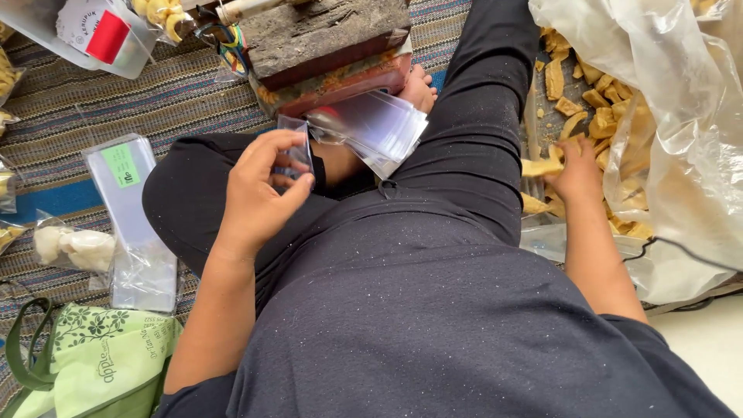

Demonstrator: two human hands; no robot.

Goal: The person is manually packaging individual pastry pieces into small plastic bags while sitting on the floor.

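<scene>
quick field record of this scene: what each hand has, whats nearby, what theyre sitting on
left hand: pinches a small clear plastic bag
right hand: grips a yellow cracker piece at the cracker pile
near lap: fanned stack of clear bags
right side: big clear plastic sack
seat: striped woven mat

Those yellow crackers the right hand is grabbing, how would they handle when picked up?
The crackers look thin and dry, so probably light and brittle. The right hand pinches one flat piece that holds its shape, suggesting stiffness. Loose in the clear bag, they'd likely slide.
</scene>
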